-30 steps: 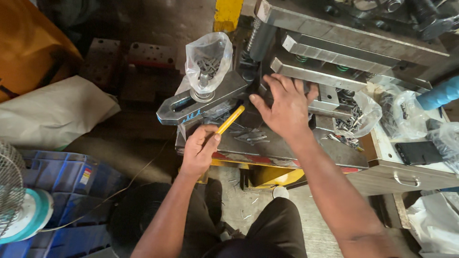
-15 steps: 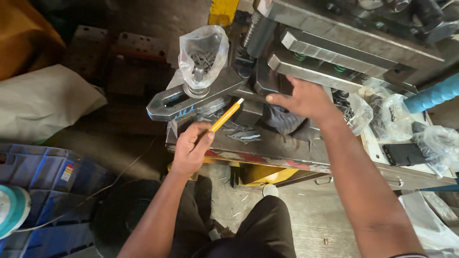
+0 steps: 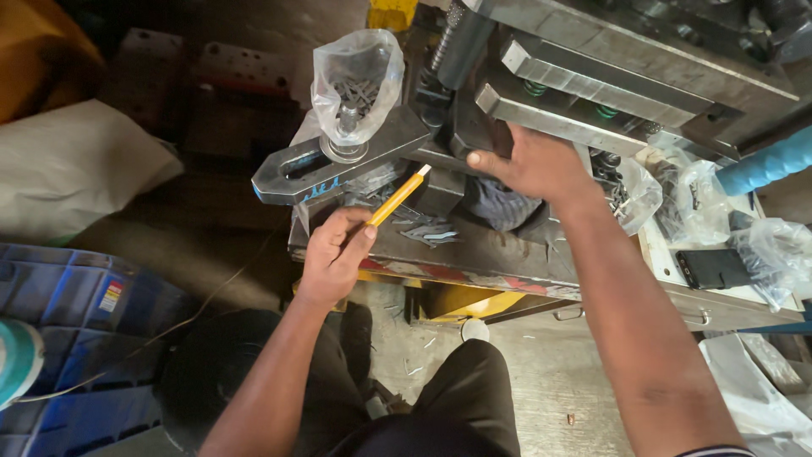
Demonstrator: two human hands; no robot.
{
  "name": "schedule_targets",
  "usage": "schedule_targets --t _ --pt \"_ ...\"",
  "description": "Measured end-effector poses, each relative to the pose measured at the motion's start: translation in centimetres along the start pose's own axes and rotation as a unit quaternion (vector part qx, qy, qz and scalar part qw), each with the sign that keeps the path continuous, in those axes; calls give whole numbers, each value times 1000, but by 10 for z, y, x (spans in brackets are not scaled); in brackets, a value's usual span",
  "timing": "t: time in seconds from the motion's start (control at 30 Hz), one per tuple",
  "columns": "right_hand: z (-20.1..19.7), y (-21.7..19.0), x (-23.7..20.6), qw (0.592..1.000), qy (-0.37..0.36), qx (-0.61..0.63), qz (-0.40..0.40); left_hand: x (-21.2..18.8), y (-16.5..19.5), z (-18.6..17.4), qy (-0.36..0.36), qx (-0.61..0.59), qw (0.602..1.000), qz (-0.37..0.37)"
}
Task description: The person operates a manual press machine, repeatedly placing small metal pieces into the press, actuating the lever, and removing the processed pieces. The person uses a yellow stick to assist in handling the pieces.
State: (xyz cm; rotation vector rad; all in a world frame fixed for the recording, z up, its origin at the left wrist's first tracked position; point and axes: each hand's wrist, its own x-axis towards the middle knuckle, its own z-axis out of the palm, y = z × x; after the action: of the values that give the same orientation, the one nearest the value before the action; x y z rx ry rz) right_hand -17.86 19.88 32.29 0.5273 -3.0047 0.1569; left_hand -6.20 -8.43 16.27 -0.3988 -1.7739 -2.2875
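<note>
1. The left hand pinches a slim yellow stick, a straight rod with a pale tip, between thumb and fingers; the tip points up and right toward the dark steel press tooling.
2. The right hand is held open and narrow, fingers together, its fingertips resting against the lower edge of a grey steel bar in the tooling, holding nothing.
3. A flat, slotted steel clamp arm with rounded ends lies beside the stick, bolted down through a washer.
4. Small thin metal stampings, shiny and bent, lie scattered on the greasy worktop just beside the stick's lower end.
5. A clear crinkled plastic bag stands over the clamp bolt, holding small dark metal pieces.
6. Blue ribbed plastic crates sit on the floor at the left.
</note>
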Motion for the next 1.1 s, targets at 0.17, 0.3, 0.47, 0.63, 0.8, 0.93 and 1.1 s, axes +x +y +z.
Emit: schedule_targets --t 0.17,0.3,0.47,0.63,0.8,0.93,1.1 --pt "1 6 -7 997 63 -9 -54 0 4 0 -6 2 1000 2" --pt "8 5 -13 986 121 -80 -77 0 3 -1 2 18 1000 -11" --pt "12 16 -12 972 119 -184 -83 -1 0 -2 -3 29 1000 2" --pt "5 31 -13 890 231 -344 -191 0 1 -1 -8 13 1000 6" --pt "-1 20 -17 894 242 -311 -213 1 3 0 -10 11 1000 0" --pt "0 11 -31 968 70 -239 -37 -3 -2 -2 23 91 996 -7" --pt "18 5 -77 919 314 -105 -214 -8 -8 -1 -7 -34 999 -16"
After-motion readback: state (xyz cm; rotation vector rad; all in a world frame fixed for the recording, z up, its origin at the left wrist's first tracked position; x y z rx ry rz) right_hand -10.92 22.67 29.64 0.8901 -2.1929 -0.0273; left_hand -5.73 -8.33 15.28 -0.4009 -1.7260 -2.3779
